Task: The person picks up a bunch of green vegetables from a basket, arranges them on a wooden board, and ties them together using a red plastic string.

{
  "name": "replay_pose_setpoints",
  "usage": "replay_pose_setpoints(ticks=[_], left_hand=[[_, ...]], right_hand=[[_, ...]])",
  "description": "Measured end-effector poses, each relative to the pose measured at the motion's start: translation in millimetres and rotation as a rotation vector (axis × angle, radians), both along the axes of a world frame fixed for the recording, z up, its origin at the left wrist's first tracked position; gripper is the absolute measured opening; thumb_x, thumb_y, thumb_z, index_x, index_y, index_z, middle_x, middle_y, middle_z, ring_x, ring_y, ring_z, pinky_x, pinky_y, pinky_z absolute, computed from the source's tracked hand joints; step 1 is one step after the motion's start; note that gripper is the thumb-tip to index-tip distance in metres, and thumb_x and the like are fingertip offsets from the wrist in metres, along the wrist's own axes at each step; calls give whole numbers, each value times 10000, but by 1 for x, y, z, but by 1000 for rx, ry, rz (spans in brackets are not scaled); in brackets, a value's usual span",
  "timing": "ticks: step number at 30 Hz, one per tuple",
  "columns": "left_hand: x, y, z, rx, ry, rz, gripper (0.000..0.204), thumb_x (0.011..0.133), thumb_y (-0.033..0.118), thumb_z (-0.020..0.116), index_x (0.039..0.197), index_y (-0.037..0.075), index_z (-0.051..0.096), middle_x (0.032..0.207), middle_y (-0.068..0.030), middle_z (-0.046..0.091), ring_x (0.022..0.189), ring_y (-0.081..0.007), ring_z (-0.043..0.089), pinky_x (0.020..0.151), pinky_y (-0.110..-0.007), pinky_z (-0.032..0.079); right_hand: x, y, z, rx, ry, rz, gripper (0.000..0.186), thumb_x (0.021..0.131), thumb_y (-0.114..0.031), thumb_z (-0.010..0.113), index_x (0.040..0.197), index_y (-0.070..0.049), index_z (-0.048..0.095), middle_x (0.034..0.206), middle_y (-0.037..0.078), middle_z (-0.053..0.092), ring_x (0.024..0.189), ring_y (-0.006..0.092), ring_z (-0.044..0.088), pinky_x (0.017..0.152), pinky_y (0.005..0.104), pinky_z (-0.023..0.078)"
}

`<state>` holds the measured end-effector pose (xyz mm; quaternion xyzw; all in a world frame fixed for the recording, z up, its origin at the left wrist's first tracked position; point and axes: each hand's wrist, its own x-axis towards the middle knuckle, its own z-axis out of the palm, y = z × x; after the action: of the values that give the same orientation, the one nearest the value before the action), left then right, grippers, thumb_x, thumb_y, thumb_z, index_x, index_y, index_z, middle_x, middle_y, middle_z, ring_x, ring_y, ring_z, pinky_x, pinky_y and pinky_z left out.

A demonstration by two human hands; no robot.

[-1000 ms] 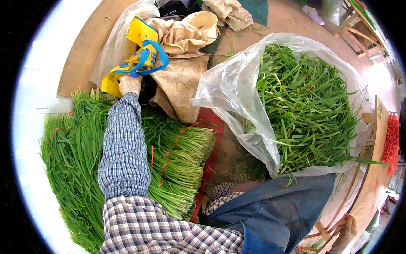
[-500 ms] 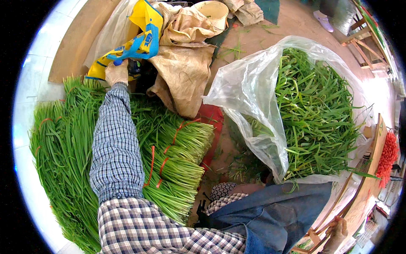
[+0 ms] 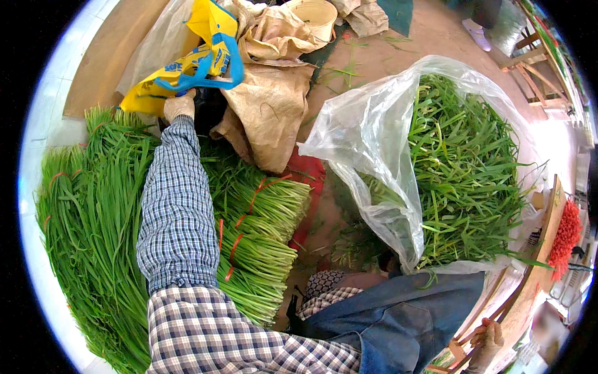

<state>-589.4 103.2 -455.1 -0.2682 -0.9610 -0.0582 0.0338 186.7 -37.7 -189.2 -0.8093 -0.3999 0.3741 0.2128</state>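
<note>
My left hand point(image 3: 179, 106), its arm stretched far forward, is closed at the lower edge of a yellow bag point(image 3: 146, 93) with blue handles point(image 3: 237, 65). The fingertips are partly hidden, with a dark blue spot at them; beside the hand lies something dark. Under my left arm spread long green leafy stalks point(image 3: 99, 224), several bundles tied with red bands point(image 3: 233, 246), their pale cut ends point(image 3: 274, 262) toward the middle. My right hand point(image 3: 489, 336) is at the lower right, fingers curled, beside a wooden frame; what it holds, if anything, is hidden.
A clear plastic sack point(image 3: 374, 137) full of loose green leaves point(image 3: 467, 168) stands right of the middle. Brown crumpled sacking point(image 3: 274, 106) and a pale tub point(image 3: 314, 19) are ahead. A wooden board point(image 3: 548, 243) with red strands point(image 3: 567, 234) runs along the right. Someone's shoe point(image 3: 476, 34) shows far right.
My left hand has shifted slightly to the right, and the yellow bag's blue handle has swung right with it. The dark thing beside the hand shows less. My right hand has turned a little.
</note>
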Motion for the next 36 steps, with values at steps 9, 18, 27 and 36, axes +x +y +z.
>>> replay_pose_setpoints(ticks=[9,18,27,36], left_hand=[[16,13,-22,-437,48,-278,335,871,203,361,1071,28,566,1104,-168,555,974,-331,550,806,-407,459],[171,39,41,-447,-684,-328,255,774,185,517,886,-18,621,848,-232,617,780,-333,606,672,-384,465],[327,49,218,-415,-987,-1141,133,701,52,535,726,-57,607,641,-117,601,529,-142,572,495,-261,451],[542,17,257,305,-898,-1819,241,728,-26,602,966,14,599,838,-105,595,766,-183,568,689,-275,450]], right_hand=[[16,-14,-16,43,-76,12,355,865,-308,517,933,39,545,619,51,533,393,77,439,358,181,327],[22,-37,-20,58,-34,-119,246,858,-207,502,925,17,580,638,38,539,459,73,442,417,187,334],[1,-41,-8,114,85,-273,166,823,-105,522,890,22,605,664,60,583,490,75,482,453,203,383],[24,-91,-15,37,208,-463,185,836,-134,528,944,-5,606,720,65,600,569,90,523,523,215,433]])
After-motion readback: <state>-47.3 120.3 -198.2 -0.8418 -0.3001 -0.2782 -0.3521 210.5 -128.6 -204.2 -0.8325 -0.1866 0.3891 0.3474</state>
